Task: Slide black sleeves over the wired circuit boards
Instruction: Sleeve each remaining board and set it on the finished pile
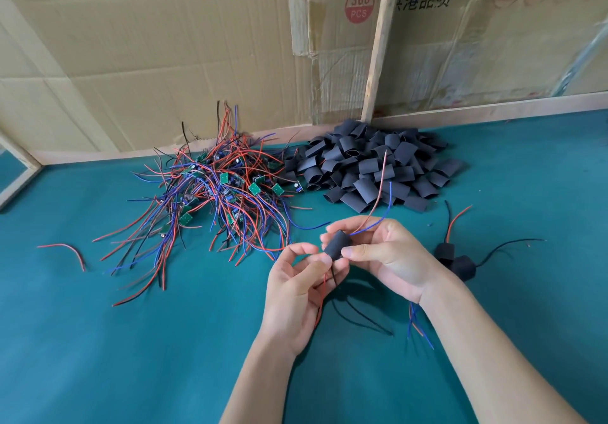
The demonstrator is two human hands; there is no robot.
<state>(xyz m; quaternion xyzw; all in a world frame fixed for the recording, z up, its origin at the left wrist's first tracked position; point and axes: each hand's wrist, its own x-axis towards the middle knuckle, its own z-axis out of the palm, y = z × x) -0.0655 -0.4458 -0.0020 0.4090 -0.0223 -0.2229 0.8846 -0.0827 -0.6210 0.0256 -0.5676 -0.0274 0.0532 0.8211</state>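
Near the middle of the green table (98, 341), a black sleeve (337, 244) held up between both hands, above the cloth. Right hand (385, 255) grasping it, thumb pressed on the near side and fingertips curled round the far side. Left hand (296, 288) just below and to the left, fingers curled, fingertips touching the sleeve's lower end and pinching the red and black wires (324, 295) that hang out of it and trail down past the palm. From the sleeve's upper end, a pink-red wire and a blue wire (381, 193) rising toward the far side; the board itself hidden inside the sleeve, so cannot tell how far in. Far left of the hands, a tangled heap of wired circuit boards (217, 193), small green boards among red, blue and black leads. Far right of that heap, just beside it, a pile of loose black sleeves (371, 163) against the wall. Right of the right wrist, a small cluster of finished sleeved boards (457, 262) lying on the table with wires sticking out. One stray red-and-black wire (65, 249) alone at the far left. Behind everything, cardboard sheets (164, 45) and a wooden strip (381, 41) standing upright.
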